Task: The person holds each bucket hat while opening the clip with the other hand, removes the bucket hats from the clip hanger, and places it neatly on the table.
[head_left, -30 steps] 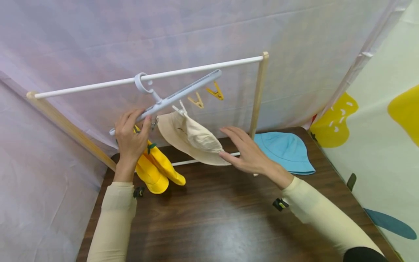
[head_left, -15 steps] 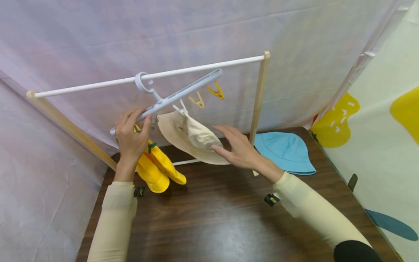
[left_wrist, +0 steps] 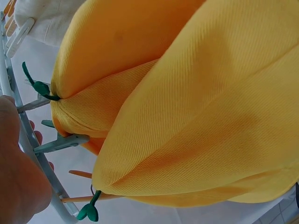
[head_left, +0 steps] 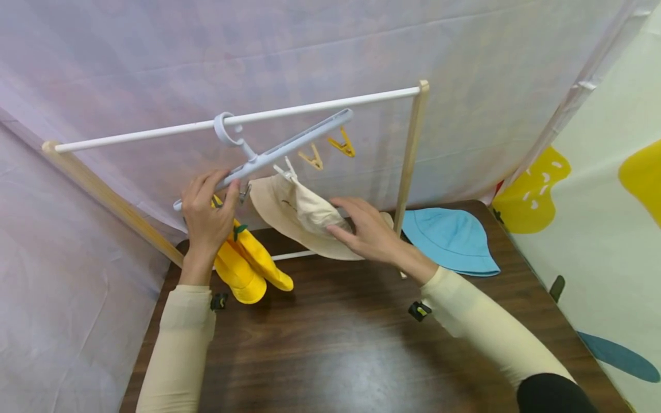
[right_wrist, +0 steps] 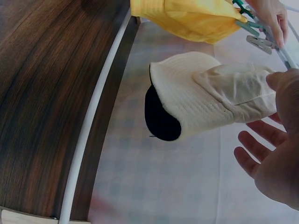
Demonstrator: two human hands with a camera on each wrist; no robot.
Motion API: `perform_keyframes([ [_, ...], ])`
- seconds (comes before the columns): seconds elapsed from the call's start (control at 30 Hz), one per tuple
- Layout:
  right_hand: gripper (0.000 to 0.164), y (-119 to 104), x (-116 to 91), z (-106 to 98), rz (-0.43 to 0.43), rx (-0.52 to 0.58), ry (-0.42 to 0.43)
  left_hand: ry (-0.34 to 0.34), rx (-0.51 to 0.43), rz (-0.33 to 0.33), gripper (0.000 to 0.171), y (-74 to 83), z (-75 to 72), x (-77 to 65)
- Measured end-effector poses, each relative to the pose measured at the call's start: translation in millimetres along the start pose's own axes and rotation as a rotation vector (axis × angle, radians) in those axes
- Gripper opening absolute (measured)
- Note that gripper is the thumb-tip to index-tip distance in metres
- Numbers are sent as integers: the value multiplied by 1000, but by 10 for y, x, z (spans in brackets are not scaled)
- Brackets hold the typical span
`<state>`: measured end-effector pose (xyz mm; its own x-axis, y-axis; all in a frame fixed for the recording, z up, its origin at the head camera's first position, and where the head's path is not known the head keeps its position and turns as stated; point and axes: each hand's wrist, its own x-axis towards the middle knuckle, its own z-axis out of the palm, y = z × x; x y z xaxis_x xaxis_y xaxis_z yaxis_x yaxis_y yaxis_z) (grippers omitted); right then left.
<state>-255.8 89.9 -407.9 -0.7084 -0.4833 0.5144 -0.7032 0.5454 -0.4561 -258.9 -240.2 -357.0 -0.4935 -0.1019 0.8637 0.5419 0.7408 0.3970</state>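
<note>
The cream hat point(head_left: 302, 221) hangs from a white clip point(head_left: 290, 170) above the tabletop's point(head_left: 330, 344) far edge; the step in hand looks like steadying its crown. The right hand point(head_left: 373, 232) curves wide around the crown, fingers loosely spread; a next move would call for a firmer hold. The left hand point(head_left: 209, 209) grips the hanger point(head_left: 304, 139) near its left end. Grey clips point(left_wrist: 65, 143) carry yellow hats point(head_left: 248, 272); a blue hat point(head_left: 446, 238) lies at the tabletop's far right corner.
</note>
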Motion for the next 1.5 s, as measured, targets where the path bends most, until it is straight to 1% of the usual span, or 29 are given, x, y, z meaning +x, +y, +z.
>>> perform_keyframes([
  [0.27,36,-17,67,29,-59,30,74,-4,-1,2,31,6,-5,6],
  [0.43,28,-33,98,39,-68,55,85,-1,-1,3,31,3,-13,9],
  [0.67,25,-37,112,50,-56,72,81,-8,7,14,32,6,-23,24],
  [1.0,17,-39,117,69,-72,96,99,-15,9,23,32,-2,-34,29],
  [1.33,16,-29,99,75,-58,98,56,-19,7,30,32,1,-43,33],
  [1.5,16,-34,95,65,-50,108,40,-26,26,31,32,5,-49,40],
])
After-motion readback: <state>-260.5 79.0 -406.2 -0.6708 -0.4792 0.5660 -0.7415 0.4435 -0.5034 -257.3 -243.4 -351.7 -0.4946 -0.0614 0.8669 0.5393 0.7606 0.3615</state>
